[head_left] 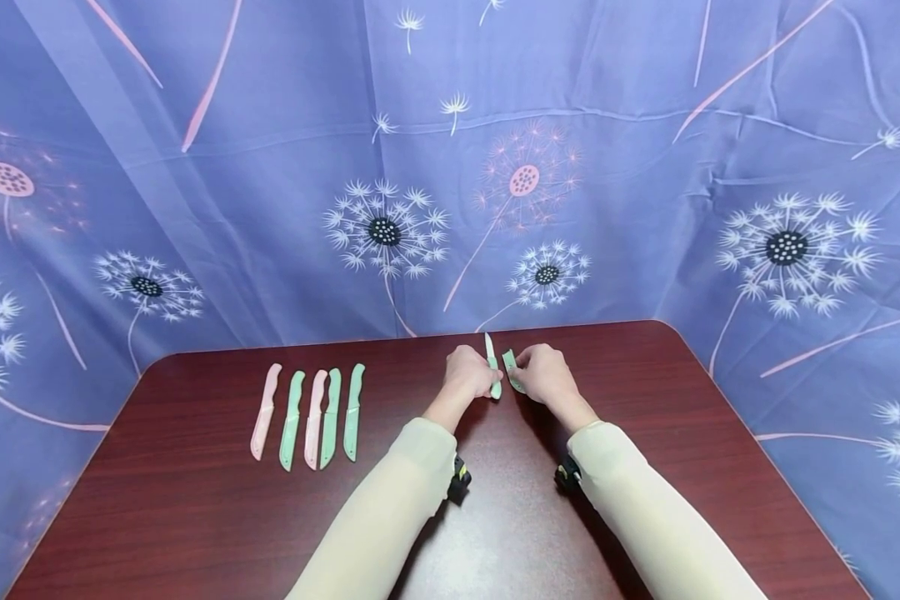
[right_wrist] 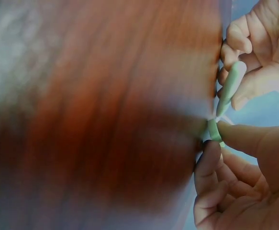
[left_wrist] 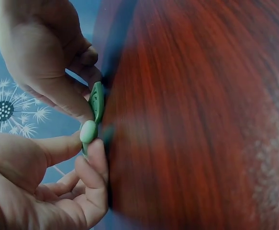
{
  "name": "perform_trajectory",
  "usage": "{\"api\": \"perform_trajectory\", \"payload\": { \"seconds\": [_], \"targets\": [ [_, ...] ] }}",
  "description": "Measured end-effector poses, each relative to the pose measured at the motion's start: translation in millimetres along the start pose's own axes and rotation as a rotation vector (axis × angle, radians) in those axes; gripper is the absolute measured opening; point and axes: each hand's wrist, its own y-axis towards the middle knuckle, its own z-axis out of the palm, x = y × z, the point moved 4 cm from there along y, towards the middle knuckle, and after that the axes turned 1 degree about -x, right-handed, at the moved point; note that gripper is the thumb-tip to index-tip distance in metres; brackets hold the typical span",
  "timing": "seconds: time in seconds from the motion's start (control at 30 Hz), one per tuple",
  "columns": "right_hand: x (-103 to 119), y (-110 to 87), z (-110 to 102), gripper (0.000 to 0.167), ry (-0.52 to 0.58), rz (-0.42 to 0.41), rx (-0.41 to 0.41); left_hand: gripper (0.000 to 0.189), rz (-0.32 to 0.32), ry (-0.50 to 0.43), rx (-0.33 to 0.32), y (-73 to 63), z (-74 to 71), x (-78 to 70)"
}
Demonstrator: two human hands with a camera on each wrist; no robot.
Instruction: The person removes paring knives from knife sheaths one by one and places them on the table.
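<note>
Table [head_left: 195, 517]: one knife [head_left: 492, 364], one sheath [head_left: 509, 360], five sheathed knives [head_left: 315, 421].

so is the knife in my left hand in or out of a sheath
Out: in the head view, the green-handled knife shows its blade bare, and the green sheath is beside it, between your right fingers.
</note>
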Motion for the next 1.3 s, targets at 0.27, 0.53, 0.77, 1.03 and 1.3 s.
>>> {"api": "perform_trajectory", "payload": {
  "seconds": [0.27,0.53,0.77,1.03,1.3],
  "targets": [
    [2.8,-0.9,-1.6,0.021,-0.004,0.000,0.002,0.025,-0.007,0.004,0.024,-0.1,2.1,-0.9],
    [0.6,-0.2,0.0,0.022,-0.013,0.005,0.002,0.027,0.002,0.028,0.023,-0.4,4.3,-1.9],
    [-1.2,0.4,0.8,0.021,-0.017,-0.006,-0.006,0.020,0.004,0.034,0.014,-2.1,5.5,-3.3],
    [0.0,0.9,1.9,0.020,-0.022,-0.029,0.000,0.017,0.003,0.027,0.021,-0.6,8.1,-3.3],
    [0.0,2.4,1.2,0.019,-0.034,-0.044,-0.018,0.020,0.006,0.009,0.027,3.1,9.5,-3.0]
  ]
}}
